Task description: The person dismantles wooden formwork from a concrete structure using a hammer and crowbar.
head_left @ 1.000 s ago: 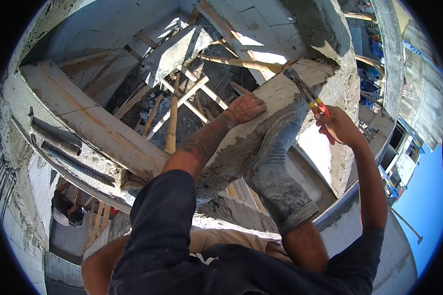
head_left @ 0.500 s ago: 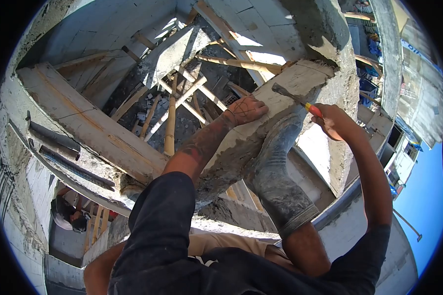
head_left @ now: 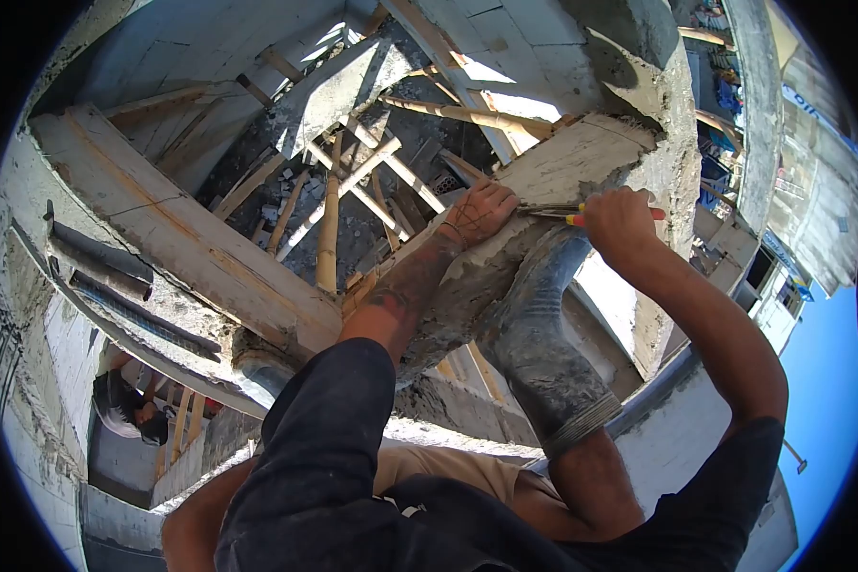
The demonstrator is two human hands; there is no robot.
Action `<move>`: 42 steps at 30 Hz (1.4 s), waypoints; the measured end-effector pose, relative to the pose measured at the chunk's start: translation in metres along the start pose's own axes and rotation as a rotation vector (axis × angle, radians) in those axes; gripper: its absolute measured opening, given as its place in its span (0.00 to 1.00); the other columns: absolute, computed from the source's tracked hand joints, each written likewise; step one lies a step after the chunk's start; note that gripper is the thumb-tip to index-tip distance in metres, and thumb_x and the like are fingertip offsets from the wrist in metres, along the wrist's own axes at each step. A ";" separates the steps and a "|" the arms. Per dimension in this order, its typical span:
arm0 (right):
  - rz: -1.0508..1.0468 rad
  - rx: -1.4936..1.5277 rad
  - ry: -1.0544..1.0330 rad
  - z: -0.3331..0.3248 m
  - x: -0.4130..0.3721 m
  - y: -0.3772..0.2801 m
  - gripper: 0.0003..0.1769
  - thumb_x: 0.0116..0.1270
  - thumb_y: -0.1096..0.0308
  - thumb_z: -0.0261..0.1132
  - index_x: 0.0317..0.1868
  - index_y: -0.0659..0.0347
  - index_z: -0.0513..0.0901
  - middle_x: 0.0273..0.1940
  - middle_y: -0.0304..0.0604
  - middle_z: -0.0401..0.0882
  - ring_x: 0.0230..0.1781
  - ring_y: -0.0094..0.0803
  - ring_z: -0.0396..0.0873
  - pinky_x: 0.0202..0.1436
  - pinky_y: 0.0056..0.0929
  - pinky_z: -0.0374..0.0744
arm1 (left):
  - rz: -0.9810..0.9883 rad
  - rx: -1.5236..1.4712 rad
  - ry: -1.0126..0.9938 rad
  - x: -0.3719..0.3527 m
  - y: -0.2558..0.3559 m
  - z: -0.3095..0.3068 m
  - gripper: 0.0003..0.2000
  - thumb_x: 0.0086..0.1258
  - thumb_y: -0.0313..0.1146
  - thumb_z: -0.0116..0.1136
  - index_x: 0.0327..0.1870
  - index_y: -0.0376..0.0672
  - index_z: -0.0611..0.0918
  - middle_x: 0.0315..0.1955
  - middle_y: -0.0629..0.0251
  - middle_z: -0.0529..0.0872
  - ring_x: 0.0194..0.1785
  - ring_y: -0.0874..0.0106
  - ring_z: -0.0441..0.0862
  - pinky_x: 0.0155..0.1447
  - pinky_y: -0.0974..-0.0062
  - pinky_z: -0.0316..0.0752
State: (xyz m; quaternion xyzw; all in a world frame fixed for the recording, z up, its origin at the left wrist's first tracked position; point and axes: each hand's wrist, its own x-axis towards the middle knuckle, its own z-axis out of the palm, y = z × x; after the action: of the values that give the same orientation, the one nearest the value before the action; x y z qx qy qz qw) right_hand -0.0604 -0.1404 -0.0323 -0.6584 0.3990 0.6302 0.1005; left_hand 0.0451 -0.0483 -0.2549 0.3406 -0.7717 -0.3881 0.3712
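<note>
My left hand (head_left: 483,210) lies on the top edge of a rough concrete beam (head_left: 448,303), fingers resting on it and no tool in them. Closed around the red and yellow handle of a hand tool (head_left: 574,220), my right hand (head_left: 622,227) is beside the beam's top. The tool's narrow metal end (head_left: 543,209) points left along the concrete, close to my left fingertips; its exact shape is hard to make out. Just below the tool, my rubber boot (head_left: 543,334) is against the beam's near side.
Bamboo poles (head_left: 328,234) and timber props cross the deep opening beyond the beam, with rubble below. A plank-lined beam (head_left: 176,229) runs along the left. Bent steel bars (head_left: 143,319) stick out there. Another person (head_left: 129,405) is lower down at left.
My right hand has lowered the tool and brought its metal end to the beam near my left hand. My left hand stays on the beam; the view has shifted slightly.
</note>
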 end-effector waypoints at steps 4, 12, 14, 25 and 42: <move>0.003 -0.058 -0.010 -0.003 0.000 -0.011 0.12 0.60 0.65 0.58 0.40 0.62 0.81 0.38 0.47 0.80 0.43 0.41 0.79 0.48 0.49 0.74 | -0.018 0.001 0.004 0.001 0.003 -0.005 0.09 0.56 0.26 0.56 0.37 0.40 0.76 0.35 0.61 0.80 0.41 0.64 0.79 0.48 0.67 0.71; -0.106 0.125 -0.130 -0.008 0.000 -0.001 0.10 0.58 0.66 0.59 0.34 0.61 0.84 0.36 0.50 0.81 0.39 0.38 0.82 0.35 0.36 0.80 | -0.038 -0.028 -0.022 0.002 0.003 -0.004 0.09 0.55 0.24 0.55 0.38 0.38 0.76 0.36 0.59 0.80 0.41 0.63 0.78 0.48 0.67 0.70; -0.063 0.257 -0.160 -0.003 0.005 0.010 0.11 0.59 0.65 0.59 0.31 0.63 0.83 0.32 0.49 0.81 0.38 0.38 0.82 0.35 0.35 0.79 | -0.005 -0.059 -0.021 0.005 0.002 0.000 0.09 0.56 0.24 0.55 0.38 0.37 0.76 0.36 0.58 0.80 0.41 0.62 0.78 0.47 0.67 0.71; -0.310 0.476 -0.041 0.032 0.023 0.048 0.20 0.60 0.53 0.61 0.29 0.66 0.82 0.28 0.51 0.81 0.33 0.44 0.80 0.35 0.39 0.77 | -0.148 -0.069 0.001 0.010 0.011 -0.003 0.07 0.58 0.24 0.53 0.37 0.38 0.75 0.35 0.56 0.79 0.35 0.57 0.75 0.41 0.64 0.70; -0.106 0.786 -0.025 0.082 0.002 0.048 0.20 0.59 0.51 0.63 0.30 0.64 0.81 0.28 0.54 0.80 0.32 0.50 0.78 0.37 0.42 0.74 | -0.352 -0.275 -0.343 0.044 0.012 -0.082 0.10 0.61 0.36 0.53 0.35 0.37 0.76 0.28 0.51 0.79 0.36 0.53 0.77 0.42 0.59 0.70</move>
State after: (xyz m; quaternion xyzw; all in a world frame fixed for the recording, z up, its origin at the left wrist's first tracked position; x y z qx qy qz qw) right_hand -0.1530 -0.1208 -0.0318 -0.5818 0.5741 0.4314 0.3819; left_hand 0.0892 -0.1069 -0.1964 0.3453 -0.6924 -0.5995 0.2048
